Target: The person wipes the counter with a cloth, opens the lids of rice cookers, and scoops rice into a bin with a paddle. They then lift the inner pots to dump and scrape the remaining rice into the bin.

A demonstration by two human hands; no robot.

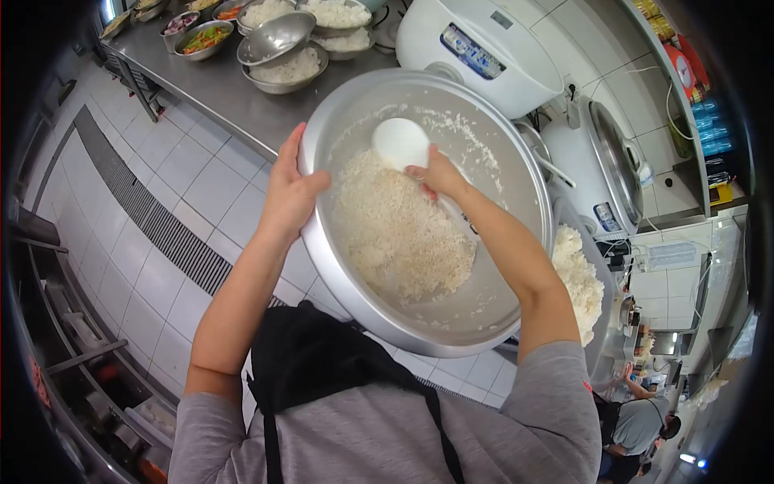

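We hold a large metal pot [484,315] tilted toward us, out over the edge of the steel counter [218,89] and partly above the tiled floor. Cooked white rice [395,234] is heaped in the pot's lower half, with stray grains stuck to the wall above. Our left hand [289,194] clamps the pot's left rim, thumb hooked inside and fingers wrapped round the outside. Our right hand [435,173] reaches into the pot, fingers closed round the handle of a white rice paddle [401,143] whose blade rests just above the heap.

Just right of the pot, a second mound of rice [579,278] fills another container. Behind the pot stands a white rice cooker [476,48] with a blue label whose writing is too small to read, and right of it a second cooker [601,165] with its lid up. Beyond the pot's far-left rim, steel bowls [282,56] on the counter hold rice and chopped vegetables.

The floor [161,210] left of the pot is pale tile crossed by a long drain grate [153,210]. Far right of the pot, wall shelves carry blue bottles [711,129], and another person [641,419] in grey works lower down.
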